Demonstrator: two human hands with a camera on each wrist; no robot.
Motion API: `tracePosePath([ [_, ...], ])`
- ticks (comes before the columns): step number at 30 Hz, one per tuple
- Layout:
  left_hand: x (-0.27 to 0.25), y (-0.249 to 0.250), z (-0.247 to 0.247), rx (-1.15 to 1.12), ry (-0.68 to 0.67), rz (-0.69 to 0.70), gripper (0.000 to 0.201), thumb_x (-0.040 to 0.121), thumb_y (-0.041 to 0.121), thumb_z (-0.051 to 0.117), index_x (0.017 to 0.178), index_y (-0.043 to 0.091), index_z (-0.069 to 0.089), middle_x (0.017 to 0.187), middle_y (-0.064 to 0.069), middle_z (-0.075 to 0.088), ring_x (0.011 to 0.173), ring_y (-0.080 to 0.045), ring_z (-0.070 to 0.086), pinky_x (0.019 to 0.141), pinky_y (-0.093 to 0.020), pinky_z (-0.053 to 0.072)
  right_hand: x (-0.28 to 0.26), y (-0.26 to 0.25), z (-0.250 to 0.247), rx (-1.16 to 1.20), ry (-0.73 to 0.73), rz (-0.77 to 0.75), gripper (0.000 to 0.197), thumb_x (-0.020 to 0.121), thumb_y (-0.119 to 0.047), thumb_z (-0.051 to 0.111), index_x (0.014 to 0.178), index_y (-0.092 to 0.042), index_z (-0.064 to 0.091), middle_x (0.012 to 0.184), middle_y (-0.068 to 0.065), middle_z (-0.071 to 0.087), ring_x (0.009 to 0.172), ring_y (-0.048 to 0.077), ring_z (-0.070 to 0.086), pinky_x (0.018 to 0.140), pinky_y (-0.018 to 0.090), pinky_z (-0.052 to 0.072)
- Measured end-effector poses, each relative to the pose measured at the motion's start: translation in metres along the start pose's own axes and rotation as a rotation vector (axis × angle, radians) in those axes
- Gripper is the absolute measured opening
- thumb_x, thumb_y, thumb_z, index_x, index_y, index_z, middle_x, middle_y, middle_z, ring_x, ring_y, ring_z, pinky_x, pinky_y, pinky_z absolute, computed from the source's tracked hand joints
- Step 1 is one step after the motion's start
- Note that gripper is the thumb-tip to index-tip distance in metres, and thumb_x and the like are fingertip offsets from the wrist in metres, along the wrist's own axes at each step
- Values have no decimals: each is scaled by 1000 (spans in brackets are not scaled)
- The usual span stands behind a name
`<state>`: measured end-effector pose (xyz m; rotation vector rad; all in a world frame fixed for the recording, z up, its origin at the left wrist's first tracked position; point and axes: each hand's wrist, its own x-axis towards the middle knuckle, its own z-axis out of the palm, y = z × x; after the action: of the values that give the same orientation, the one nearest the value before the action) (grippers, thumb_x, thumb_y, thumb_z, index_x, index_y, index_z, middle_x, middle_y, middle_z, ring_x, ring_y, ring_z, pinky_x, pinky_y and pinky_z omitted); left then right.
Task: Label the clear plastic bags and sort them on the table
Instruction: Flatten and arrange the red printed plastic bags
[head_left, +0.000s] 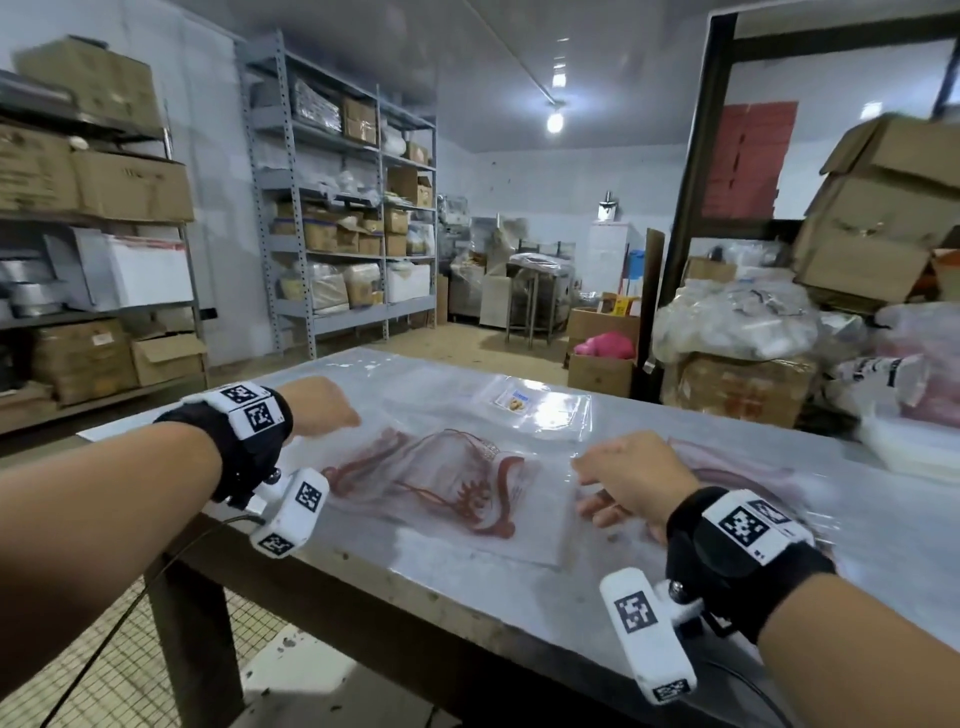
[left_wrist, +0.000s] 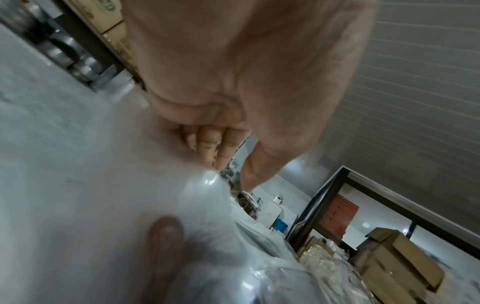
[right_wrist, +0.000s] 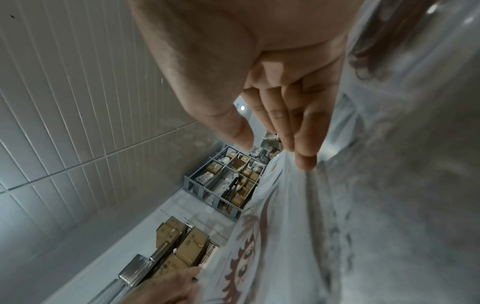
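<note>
The clear printed bag (head_left: 441, 493) lies flat on the table (head_left: 467, 597) between your hands. Your left hand (head_left: 322, 408) pinches its far corner; your right hand (head_left: 623, 478) rests straight fingers (right_wrist: 306, 160) on its near edge. Tug unevenly and the slick film may crease or slide off.
</note>
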<state>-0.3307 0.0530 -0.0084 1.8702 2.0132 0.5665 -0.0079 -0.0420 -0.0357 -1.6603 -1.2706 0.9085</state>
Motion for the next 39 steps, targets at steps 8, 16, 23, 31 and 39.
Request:
tracePosePath([
  [8,-4,35,-4,-227,85,60,27,95,25,69,119,14,65,120,-7,59,110,-24,53,93,-33,41,-4,-1,-42,64,63,-33,16,96,-10,63,108,0,65,104,18,66,70,30,67,58,34,54],
  [16,-24,146,54,-414,-117,218,26,98,23,65,121,11,66,115,-4,63,114,-25,59,107,-38,46,6,18,-128,117,336,-25,14,93,-12,67,99,1,68,97,17,69,66,29,63,63,36,52],
  [23,-47,246,146,-499,-378,280,9,97,22,65,103,15,66,104,-6,58,88,-20,56,75,-27,46,7,80,-194,-239,538,139,30,85,-16,64,61,0,54,54,13,54,58,28,55,63,35,45],
  [31,-47,301,202,-621,-503,162,52,81,31,78,123,3,65,117,-16,68,102,-31,67,85,-33,55,12,87,-198,-88,387,235,24,91,-19,67,78,-4,55,75,17,59,56,29,56,54,31,51],
  [39,-39,289,206,-885,-445,103,9,92,11,71,90,12,62,77,-3,44,66,-17,37,71,-33,37,13,92,-202,-66,421,210,62,79,-8,82,134,0,55,114,17,63,86,28,61,72,33,51],
])
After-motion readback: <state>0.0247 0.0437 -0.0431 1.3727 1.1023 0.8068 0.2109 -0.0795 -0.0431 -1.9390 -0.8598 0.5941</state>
